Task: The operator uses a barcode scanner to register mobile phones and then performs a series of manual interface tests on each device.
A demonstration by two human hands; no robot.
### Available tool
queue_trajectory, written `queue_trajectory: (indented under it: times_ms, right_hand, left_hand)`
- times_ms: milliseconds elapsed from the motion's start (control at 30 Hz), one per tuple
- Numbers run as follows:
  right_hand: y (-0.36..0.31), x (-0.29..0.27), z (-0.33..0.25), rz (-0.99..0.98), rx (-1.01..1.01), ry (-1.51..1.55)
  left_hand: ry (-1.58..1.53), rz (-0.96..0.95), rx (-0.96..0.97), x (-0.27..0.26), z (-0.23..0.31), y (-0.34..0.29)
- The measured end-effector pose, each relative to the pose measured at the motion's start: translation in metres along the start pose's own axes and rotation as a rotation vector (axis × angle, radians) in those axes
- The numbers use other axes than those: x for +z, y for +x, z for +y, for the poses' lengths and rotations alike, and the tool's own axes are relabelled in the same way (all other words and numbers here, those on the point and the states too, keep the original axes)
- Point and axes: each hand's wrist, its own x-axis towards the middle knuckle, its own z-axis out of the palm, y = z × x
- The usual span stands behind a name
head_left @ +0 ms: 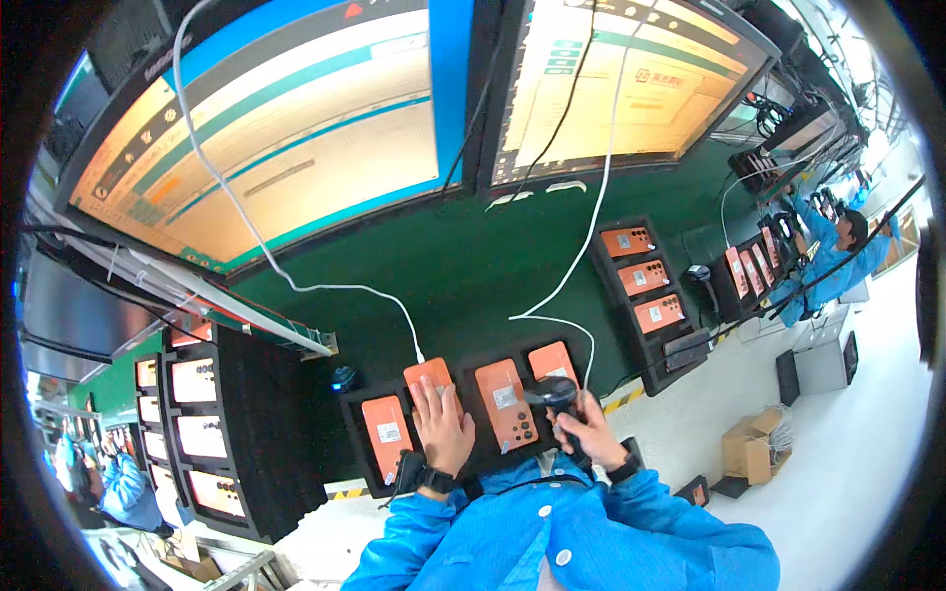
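Observation:
My left hand [445,429] lies with fingers stretched out on an orange phone [424,372], covering most of its back. A white cable [403,307] runs into that phone's upper end. In my right hand [594,434] is a black handheld barcode scanner [558,393], its head over another orange phone [550,361] and hiding part of it. Between my hands sits an orange phone [505,394], back up, with a white label and dark camera rings. One more labelled phone [386,433] is left of my left hand. All of them rest in a black tray [357,419].
Two monitors [286,128] stand at the back of the green bench [473,261]. A black tray [631,335] of phones is at the right, and stacked black trays [261,433] are at the left. A loose white cable [597,222] hangs down. People in blue work farther off.

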Motion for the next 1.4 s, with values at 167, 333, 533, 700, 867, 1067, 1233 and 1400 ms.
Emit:
queue_trajectory:
  times_ms: [167,333,533,700,867,1067,1233,1400]
  right_hand:
    - [0.046,-0.067,-0.042,0.277,-0.178,-0.248]
    - [0.142,-0.152,0.029,0.628,-0.452,-0.882]
    - [0.182,-0.172,0.096,0.538,-0.171,-0.790]
    - [0.172,-0.143,0.060,0.639,-0.612,-0.778]
    - [0.122,-0.096,-0.003,0.207,-0.514,-0.501]
    - [0.090,-0.016,-0.052,-0.080,-0.457,-0.490]
    - [0.076,0.017,-0.059,-0.240,-0.411,-0.615]
    - [0.070,0.024,-0.052,-0.412,-0.473,-0.694]
  left_hand:
    - [-0.412,-0.084,-0.189,-0.038,0.030,0.003]
    - [-0.514,-0.149,-0.139,0.013,0.053,-0.009]
    - [-0.493,-0.134,-0.264,0.048,0.090,-0.009]
    - [-0.349,0.129,-0.294,0.072,0.082,0.005]
    - [-0.547,0.232,-0.410,0.064,0.057,0.028]
    - [-0.912,-0.094,-0.245,0.027,0.049,0.039]
    - [-0.985,-0.120,-0.272,-0.008,0.071,0.016]
    - [-1.014,-0.120,-0.297,-0.018,0.076,0.002]
